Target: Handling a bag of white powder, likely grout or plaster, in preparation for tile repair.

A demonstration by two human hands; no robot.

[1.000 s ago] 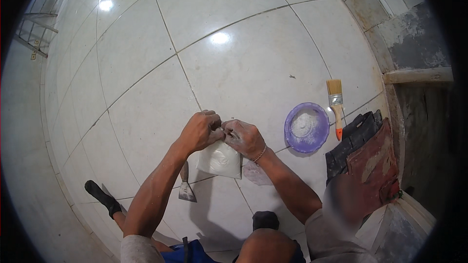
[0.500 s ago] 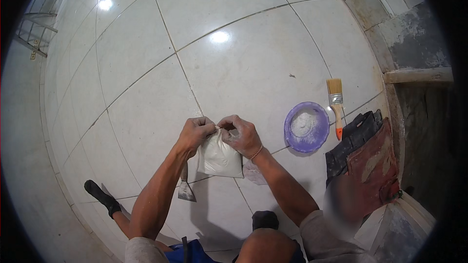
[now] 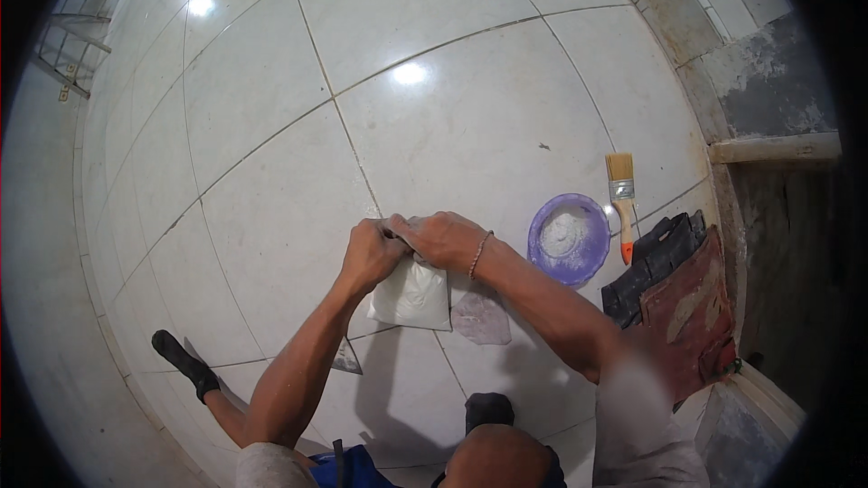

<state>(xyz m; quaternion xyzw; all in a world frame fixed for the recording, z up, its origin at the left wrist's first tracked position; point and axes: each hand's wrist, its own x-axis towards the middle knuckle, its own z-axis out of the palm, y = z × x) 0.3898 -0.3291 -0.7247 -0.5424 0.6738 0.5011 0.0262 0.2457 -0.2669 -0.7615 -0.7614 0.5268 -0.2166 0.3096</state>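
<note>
A clear plastic bag of white powder (image 3: pixel 410 296) stands on the tiled floor in front of me. My left hand (image 3: pixel 372 248) is closed on the gathered top of the bag. Pressed against it, my right hand (image 3: pixel 440 238) also grips the bag's neck, its fingers partly hidden behind the knuckles. Under my left forearm shows the metal blade of a putty knife (image 3: pixel 347 358), its handle covered. A flat, pale pinkish piece (image 3: pixel 481 318) lies on the floor beside the bag, below my right forearm.
A purple bowl (image 3: pixel 591 258) holding white powder sits to the right. Beside it lies a paintbrush (image 3: pixel 621 203) with an orange-tipped handle. Black and reddish worn material (image 3: pixel 689 307) lies along the right edge, near a wooden ledge (image 3: pixel 778 148). A metal rack (image 3: pixel 77 32) stands far left.
My right hand has turned over the bag's neck toward my left hand, and its forearm has swung up. More of the pinkish piece shows; less of the putty knife does.
</note>
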